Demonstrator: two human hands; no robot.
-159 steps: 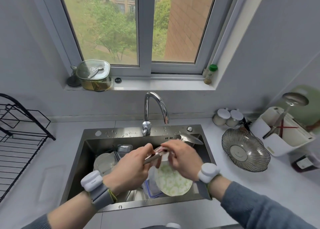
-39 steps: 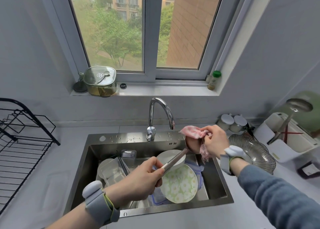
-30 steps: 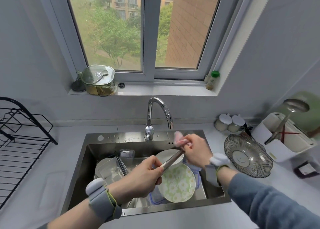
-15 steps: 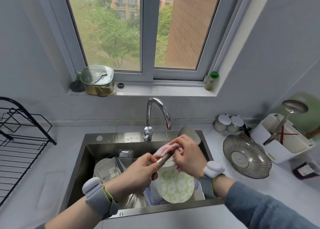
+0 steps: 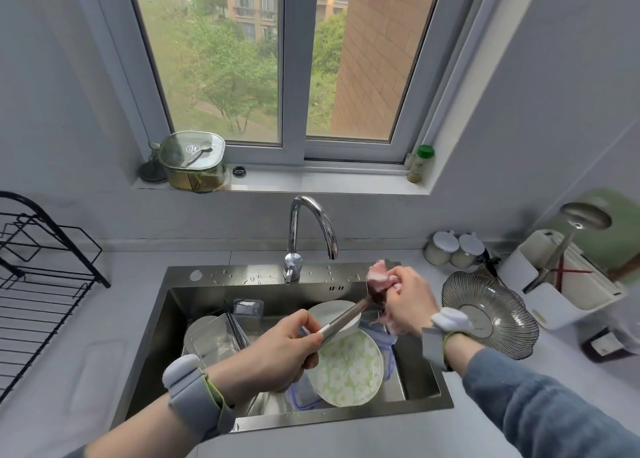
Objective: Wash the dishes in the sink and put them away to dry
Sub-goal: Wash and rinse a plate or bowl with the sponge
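Over the sink (image 5: 173, 319), right of the faucet (image 5: 311, 225): one steel ladle (image 5: 346, 315), long axis running from lower left up to the right, bowl end away from the faucet side. Left hand (image 5: 277, 353) clamped round the handle's near end; right hand (image 5: 408, 301), nearer the bowl, pinching one pink cloth (image 5: 379, 277) against it. In the sink, below the faucet: one green-patterned plate (image 5: 346, 367), one white bowl (image 5: 332, 314), one pair of dark chopsticks (image 5: 235, 326), clear containers too overlapped to count. On the table, far left of the faucet, one black drying rack (image 5: 41, 284), closer to the left hand's side.
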